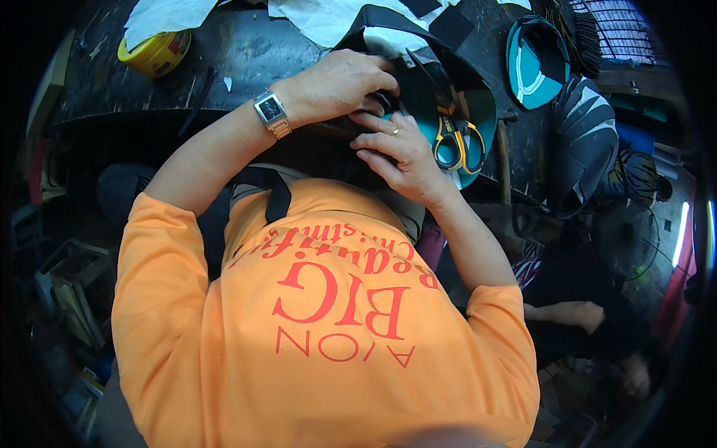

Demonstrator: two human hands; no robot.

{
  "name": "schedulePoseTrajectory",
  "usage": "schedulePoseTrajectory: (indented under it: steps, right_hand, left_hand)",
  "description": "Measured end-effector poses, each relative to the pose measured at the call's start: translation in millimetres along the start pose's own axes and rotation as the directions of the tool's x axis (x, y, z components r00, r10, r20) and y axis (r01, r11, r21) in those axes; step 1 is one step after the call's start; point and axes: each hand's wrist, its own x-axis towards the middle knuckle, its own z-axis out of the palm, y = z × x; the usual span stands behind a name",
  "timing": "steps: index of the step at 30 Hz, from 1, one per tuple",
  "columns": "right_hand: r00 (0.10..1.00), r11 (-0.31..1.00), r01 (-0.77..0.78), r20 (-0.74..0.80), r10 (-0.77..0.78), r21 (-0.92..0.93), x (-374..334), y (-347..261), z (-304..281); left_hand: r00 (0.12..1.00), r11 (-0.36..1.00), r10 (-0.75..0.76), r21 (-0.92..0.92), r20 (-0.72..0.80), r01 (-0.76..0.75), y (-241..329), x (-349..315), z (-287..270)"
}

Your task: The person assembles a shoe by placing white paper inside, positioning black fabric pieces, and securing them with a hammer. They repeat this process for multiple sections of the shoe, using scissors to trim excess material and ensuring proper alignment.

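A black piece with teal lining [482, 104], like a curved shoe or bag part, lies at the table's near edge. My left hand [340, 86], with a watch on its wrist, bends its fingers around the near left edge of this piece. Close against it, my right hand [403, 153], wearing a ring, has its fingers curled toward the same edge. Both hands look closed on the piece; the fingertips are partly hidden. Scissors [447, 123] with yellow-and-black handles lie on the teal lining just right of my hands, blades pointing away.
A yellow tub [154, 56] stands far left on the dark table [246, 45]. White sheets [314, 15] lie along the back. Right of the scissors is a hammer [504, 157]; beyond it are another teal part [536, 63] and stacked dark pieces [586, 142]. Another person's arm [571, 315] shows lower right.
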Motion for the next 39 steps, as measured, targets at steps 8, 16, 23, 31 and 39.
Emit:
schedulePoseTrajectory:
  steps: [8, 16, 23, 31, 39]
  right_hand:
    - [0.959, 0.957, -0.221, -0.221, 0.179, -0.186, -30, -32, -54]
    - [0.878, 0.66, -0.461, -0.199, 0.435, -0.594, -46, -22, -59]
    - [0.786, 0.77, -0.615, -0.204, 0.583, -0.17, -38, -8, -75]
    - [0.611, -0.056, -0.517, 0.414, 0.675, 0.854, -71, -40, -84]
    - [0.585, -0.469, -0.412, 0.621, 0.522, 0.782, -102, -25, -58]
  left_hand:
    - [0.994, 0.986, 0.082, 0.149, -0.069, -0.071, 4, -6, 4]
    - [0.991, 0.965, 0.125, 0.238, -0.051, -0.11, 6, 0, 6]
    - [1.0, 0.999, -0.028, -0.039, -0.001, 0.028, 3, -5, -2]
    - [0.982, 0.969, -0.137, -0.225, -0.127, 0.106, 3, -5, -6]
    - [0.984, 0.964, -0.17, -0.215, -0.054, 0.155, 2, -3, -10]
